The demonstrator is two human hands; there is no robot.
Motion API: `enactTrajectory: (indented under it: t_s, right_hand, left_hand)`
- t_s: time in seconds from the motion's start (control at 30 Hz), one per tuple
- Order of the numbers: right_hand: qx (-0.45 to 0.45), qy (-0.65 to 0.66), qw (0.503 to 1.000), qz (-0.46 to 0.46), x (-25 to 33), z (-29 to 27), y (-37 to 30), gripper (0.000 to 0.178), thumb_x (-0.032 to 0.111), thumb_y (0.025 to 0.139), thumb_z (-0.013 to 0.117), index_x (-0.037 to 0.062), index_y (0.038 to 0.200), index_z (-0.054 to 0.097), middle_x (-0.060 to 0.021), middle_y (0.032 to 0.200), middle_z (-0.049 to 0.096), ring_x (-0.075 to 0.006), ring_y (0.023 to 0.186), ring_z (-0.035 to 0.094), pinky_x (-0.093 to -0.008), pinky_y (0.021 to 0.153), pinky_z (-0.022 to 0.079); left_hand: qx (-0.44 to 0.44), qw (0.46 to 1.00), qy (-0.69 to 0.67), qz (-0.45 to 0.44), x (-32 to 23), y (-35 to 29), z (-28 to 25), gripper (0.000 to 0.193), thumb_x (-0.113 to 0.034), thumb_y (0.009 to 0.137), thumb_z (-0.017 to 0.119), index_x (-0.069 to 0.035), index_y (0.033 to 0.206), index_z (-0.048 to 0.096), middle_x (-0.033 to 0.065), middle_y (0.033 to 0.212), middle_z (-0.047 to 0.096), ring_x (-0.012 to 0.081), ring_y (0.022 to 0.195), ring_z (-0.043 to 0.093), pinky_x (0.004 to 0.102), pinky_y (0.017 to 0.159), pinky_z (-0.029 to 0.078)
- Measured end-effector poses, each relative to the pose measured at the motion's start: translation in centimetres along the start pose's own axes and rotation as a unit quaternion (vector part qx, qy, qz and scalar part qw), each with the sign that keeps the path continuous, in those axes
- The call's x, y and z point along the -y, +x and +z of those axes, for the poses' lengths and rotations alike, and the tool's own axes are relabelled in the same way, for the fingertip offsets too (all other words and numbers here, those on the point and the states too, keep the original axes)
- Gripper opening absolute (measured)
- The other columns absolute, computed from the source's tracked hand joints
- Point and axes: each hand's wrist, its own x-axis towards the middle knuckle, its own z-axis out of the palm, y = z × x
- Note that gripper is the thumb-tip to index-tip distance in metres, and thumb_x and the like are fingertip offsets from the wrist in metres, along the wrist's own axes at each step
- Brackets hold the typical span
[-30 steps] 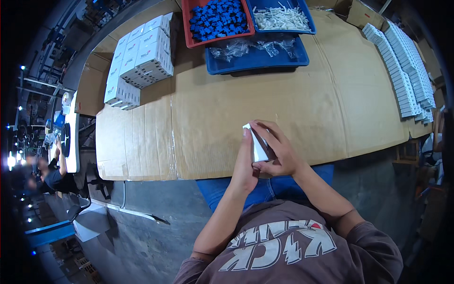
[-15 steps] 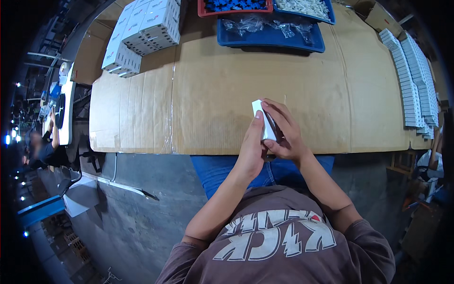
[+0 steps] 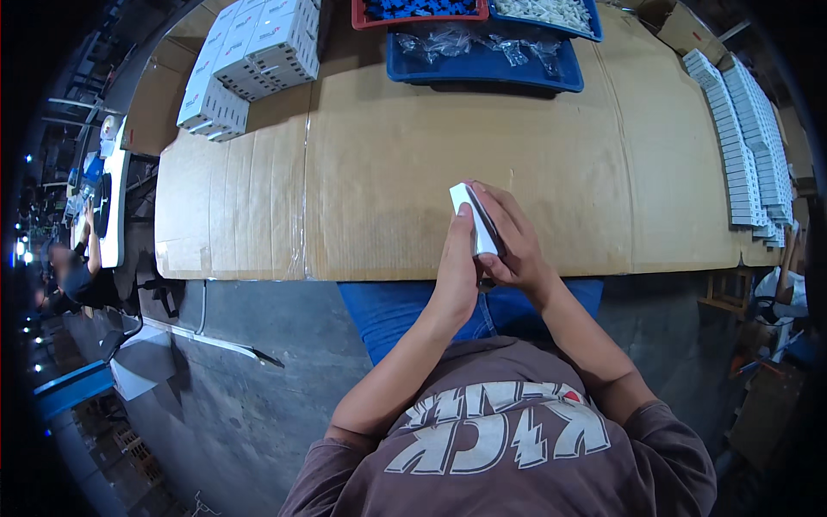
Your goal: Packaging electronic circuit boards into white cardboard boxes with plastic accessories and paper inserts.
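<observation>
My left hand (image 3: 456, 258) and right hand (image 3: 519, 246), partly closed, hold a white box (image 3: 481, 231) from both sides, probably to steady it, over the worktop's near side (image 3: 388, 233); a blue tray (image 3: 482, 80) sits farther, perhaps for room.

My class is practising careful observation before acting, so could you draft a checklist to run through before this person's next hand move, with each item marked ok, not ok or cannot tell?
1. White item held: ok, between the left hand and the right hand.
2. A hand free: not ok, both are on the white item.
3. Inside of the white item seen: cannot tell, the hands cover much of it.
4. Blue pieces in the red tray: ok, though the picture's edge cuts the tray off.
5. Clear plastic bags in the lower blue tray: ok.
6. Left stack of white boxes away from the hands: ok.
</observation>
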Motion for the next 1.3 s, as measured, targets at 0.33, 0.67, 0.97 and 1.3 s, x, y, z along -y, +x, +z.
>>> enactTrajectory:
  t_s: [0.33,0.67,0.97,1.3]
  right_hand:
    - [-0.026,-0.056,0.997,-0.042,-0.6,0.7,-0.2,0.072,0.050,0.107,0.047,-0.0112,0.144,0.054,-0.0320,0.143,0.058,-0.0500,0.128,0.061,-0.0515,0.106,0.051]
    - [0.026,0.016,0.999,0.020,-0.1,0.8,0.1,0.077,0.055,0.109,0.041,-0.0092,0.152,0.047,-0.0317,0.154,0.048,-0.0487,0.142,0.049,-0.0526,0.116,0.041]
    - [0.035,0.073,0.985,0.154,2.2,0.3,0.5,0.059,0.016,0.099,0.068,0.0048,0.154,0.052,-0.0204,0.154,0.052,-0.0369,0.140,0.053,-0.0427,0.114,0.045]
    - [0.028,0.076,0.986,0.144,3.1,1.1,-0.4,0.053,0.014,0.105,0.056,0.0021,0.155,0.049,-0.0216,0.163,0.044,-0.0378,0.143,0.052,-0.0400,0.115,0.045]
  left_hand:
    - [0.025,0.999,0.022,0.030,1.3,0.9,-1.1,0.057,-0.055,0.112,0.040,-0.008,0.144,0.049,-0.0006,0.117,0.061,0.0070,0.099,0.061,0.0231,0.075,0.051]
    - [0.016,0.998,0.014,0.058,1.1,1.2,-1.4,0.065,-0.054,0.112,0.042,-0.005,0.155,0.040,0.0064,0.139,0.056,0.0160,0.127,0.057,0.0338,0.104,0.049]
    - [0.031,0.935,0.183,0.304,-0.8,1.8,-2.0,0.064,-0.023,0.112,0.045,-0.017,0.169,0.019,0.0083,0.136,0.053,0.0153,0.117,0.053,0.0325,0.100,0.047]
    - [0.046,0.931,0.183,0.313,0.2,1.2,-2.7,0.072,-0.034,0.110,0.055,-0.009,0.167,0.019,0.0111,0.142,0.048,0.0154,0.115,0.054,0.0298,0.096,0.049]
